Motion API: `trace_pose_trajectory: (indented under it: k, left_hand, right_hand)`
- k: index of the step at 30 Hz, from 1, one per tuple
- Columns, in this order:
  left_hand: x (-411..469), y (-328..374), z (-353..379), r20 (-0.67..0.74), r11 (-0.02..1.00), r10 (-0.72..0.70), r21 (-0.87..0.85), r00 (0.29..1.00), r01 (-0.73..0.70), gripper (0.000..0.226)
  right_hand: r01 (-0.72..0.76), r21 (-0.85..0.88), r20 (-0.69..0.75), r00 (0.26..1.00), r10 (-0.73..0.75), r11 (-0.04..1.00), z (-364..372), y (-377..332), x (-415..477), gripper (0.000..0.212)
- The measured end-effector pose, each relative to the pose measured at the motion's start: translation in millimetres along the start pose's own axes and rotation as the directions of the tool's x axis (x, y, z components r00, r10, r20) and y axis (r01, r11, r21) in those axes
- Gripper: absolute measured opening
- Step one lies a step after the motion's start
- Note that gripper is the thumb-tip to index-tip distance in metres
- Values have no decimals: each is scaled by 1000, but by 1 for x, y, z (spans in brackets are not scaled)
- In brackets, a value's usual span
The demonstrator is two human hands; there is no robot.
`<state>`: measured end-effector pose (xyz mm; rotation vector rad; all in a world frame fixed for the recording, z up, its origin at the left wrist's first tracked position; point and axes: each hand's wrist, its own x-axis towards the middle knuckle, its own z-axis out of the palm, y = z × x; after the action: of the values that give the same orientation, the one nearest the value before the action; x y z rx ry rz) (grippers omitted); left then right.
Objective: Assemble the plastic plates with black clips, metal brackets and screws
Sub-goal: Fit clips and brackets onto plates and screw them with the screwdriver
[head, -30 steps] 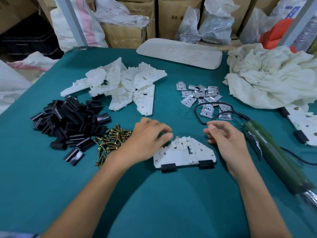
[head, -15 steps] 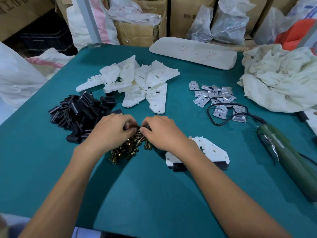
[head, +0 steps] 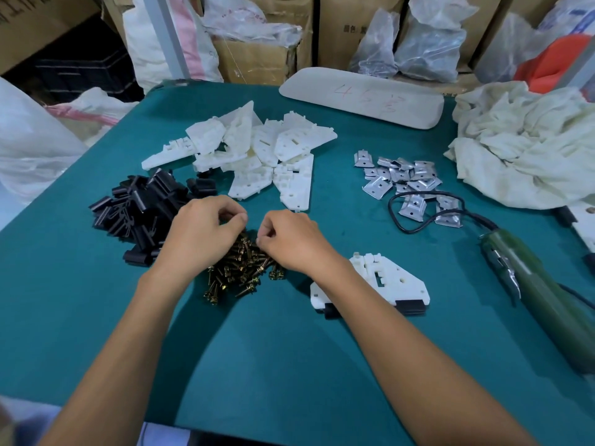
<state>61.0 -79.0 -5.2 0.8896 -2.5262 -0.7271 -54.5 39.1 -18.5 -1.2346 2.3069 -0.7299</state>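
Note:
My left hand (head: 199,233) and my right hand (head: 289,239) meet over the pile of brass screws (head: 240,272), fingers curled and pinching at screws on its top; what each pinch holds is mostly hidden. A heap of black clips (head: 141,204) lies just left of my left hand. Loose white plastic plates (head: 257,149) are piled behind the hands. Metal brackets (head: 402,178) are scattered at the right rear. One white plate (head: 383,278) with two black clips on its near edge lies right of my right forearm.
A green electric screwdriver (head: 531,284) lies at the right, its black cord looping through the brackets. A crumpled cream cloth (head: 531,146) and a long pale foam board (head: 360,98) sit at the back. Boxes and bags stand beyond the green table (head: 289,365).
Both hands left the clipped white plate and moved left to the screw pile, where they now pinch at screws. The plate stays on the table.

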Motion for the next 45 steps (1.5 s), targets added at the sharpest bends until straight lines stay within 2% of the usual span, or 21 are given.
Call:
trace_pose_trajectory:
  k: [6, 10, 12, 14, 16, 19, 22, 27, 38, 41, 45]
  left_hand:
    - [-7, 1, -14, -53, 980, -86, -182, 995, 75, 9]
    - [-9, 2, -16, -27, 950, -114, -294, 993, 101, 7]
    - [-12, 6, -16, -18, 923, -109, -374, 994, 94, 8]
    - [-19, 13, -13, 16, 869, -101, -485, 995, 96, 9]
    - [-30, 24, -4, 115, 790, -73, -599, 991, 128, 12]
    - [-49, 43, 16, 320, 682, -24, -688, 947, 249, 12]
    - [-59, 58, 34, 485, 624, 0, -683, 874, 379, 17]
    - [-60, 64, 45, 608, 575, -64, -625, 791, 527, 10]
    - [-59, 67, 56, 620, 576, -135, -586, 773, 570, 11]
    - [-59, 68, 57, 592, 644, -132, -559, 795, 522, 12]
    - [-61, 70, 61, 512, 837, -104, -418, 853, 353, 12]
  right_hand:
    - [-51, -154, -25, 999, 48, 987, 5, -11, 10, 14]
    - [10, -256, -25, 1000, -17, 967, 2, -16, 5, 10]
    - [15, -159, -85, 996, -29, 987, -7, -14, -6, 9]
    - [-4, 17, -182, 983, 8, 1000, -25, -4, -21, 7]
    - [-20, 204, -257, 963, 74, 979, -48, 14, -42, 3]
    - [8, 418, -290, 949, 126, 908, -79, 50, -80, 11]
    - [15, 459, -348, 923, 164, 889, -95, 84, -112, 14]
    - [-39, 498, -338, 911, 235, 866, -101, 118, -146, 13]
    - [-115, 308, -225, 956, 190, 944, -95, 126, -153, 19]
    - [-116, 203, -238, 957, 164, 972, -98, 125, -155, 23]
    - [-106, 88, -250, 960, 125, 990, -101, 118, -153, 21]
